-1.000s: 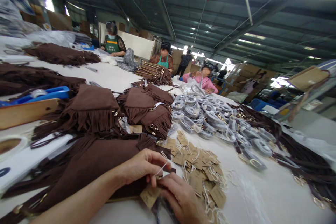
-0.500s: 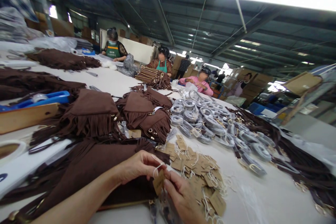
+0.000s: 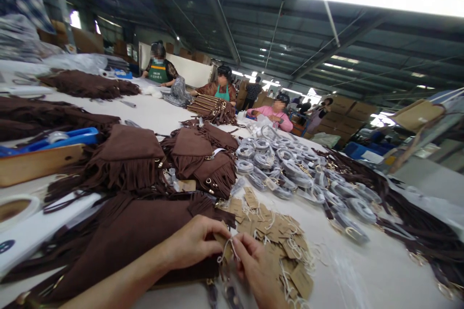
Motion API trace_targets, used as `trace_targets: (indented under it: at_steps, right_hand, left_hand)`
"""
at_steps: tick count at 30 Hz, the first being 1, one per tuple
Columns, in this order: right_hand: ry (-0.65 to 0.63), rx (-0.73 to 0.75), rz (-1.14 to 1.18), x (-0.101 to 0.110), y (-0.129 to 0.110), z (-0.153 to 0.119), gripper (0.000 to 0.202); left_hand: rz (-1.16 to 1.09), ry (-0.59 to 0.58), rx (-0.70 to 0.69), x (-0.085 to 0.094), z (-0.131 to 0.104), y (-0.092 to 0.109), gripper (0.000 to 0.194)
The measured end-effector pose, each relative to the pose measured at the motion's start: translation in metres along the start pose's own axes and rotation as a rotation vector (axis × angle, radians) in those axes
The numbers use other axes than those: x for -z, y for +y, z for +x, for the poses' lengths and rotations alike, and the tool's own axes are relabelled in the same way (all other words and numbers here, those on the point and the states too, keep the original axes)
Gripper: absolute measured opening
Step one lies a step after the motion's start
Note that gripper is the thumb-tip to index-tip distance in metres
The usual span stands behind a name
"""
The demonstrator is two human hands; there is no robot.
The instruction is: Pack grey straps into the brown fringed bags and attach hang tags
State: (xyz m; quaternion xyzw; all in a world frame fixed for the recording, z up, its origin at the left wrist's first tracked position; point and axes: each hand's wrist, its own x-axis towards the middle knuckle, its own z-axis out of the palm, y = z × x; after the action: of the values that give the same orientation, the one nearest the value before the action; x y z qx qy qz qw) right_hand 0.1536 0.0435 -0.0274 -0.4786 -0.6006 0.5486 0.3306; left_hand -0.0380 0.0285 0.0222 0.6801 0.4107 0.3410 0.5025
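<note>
My left hand (image 3: 197, 242) pinches a kraft-paper hang tag (image 3: 226, 255), turned nearly edge-on, with a white string looped around it. Fingertips closed, my right hand (image 3: 255, 263) grips that white string (image 3: 232, 240) close beside the left fingers. Under both hands hangs a dark strap with a metal fitting in clear plastic (image 3: 232, 292), partly hidden by the right hand. A brown fringed suede bag (image 3: 145, 224) lies flat beneath my left forearm. Just right of my hands is a pile of kraft tags (image 3: 270, 227) with white strings.
Several fringed bags (image 3: 125, 152) are stacked ahead. Coiled straps in plastic (image 3: 286, 159) fill the middle right, with loose dark straps (image 3: 409, 217) beyond. At left are a tape roll (image 3: 31, 207) and a blue-handled tape dispenser (image 3: 74, 136). Co-workers (image 3: 223, 88) sit across the table.
My hands have drawn slightly closer to me and right. The tag has turned from facing me to nearly edge-on, and the right fingers have moved up onto the string.
</note>
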Motion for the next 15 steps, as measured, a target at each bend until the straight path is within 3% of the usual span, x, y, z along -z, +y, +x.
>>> trace_targets:
  at_steps: [4,6,8,11,13,15]
  right_hand:
    - [0.007,0.055,-0.090,0.000,-0.002,-0.002,0.044]
    - [0.096,0.225,-0.227,-0.003,-0.003,-0.007,0.035]
    - [0.159,0.512,-0.432,-0.010,-0.002,-0.014,0.023]
    - [0.041,0.873,-0.754,-0.031,0.006,-0.024,0.014]
    - [-0.043,0.944,-0.937,-0.046,0.013,-0.027,0.021]
    - [-0.070,0.917,-1.059,-0.055,0.019,-0.027,0.037]
  left_hand:
    - [-0.021,0.220,0.025,-0.003,0.006,-0.005,0.019]
    - [-0.101,0.349,0.022,0.005,0.009,-0.006,0.016]
    - [-0.174,0.455,0.022,0.019,0.012,-0.008,0.015]
    - [-0.247,0.560,0.026,0.045,0.011,-0.011,0.018]
    - [-0.311,0.644,0.006,0.060,0.008,-0.011,0.020]
    - [-0.384,0.701,-0.019,0.070,0.004,-0.010,0.024]
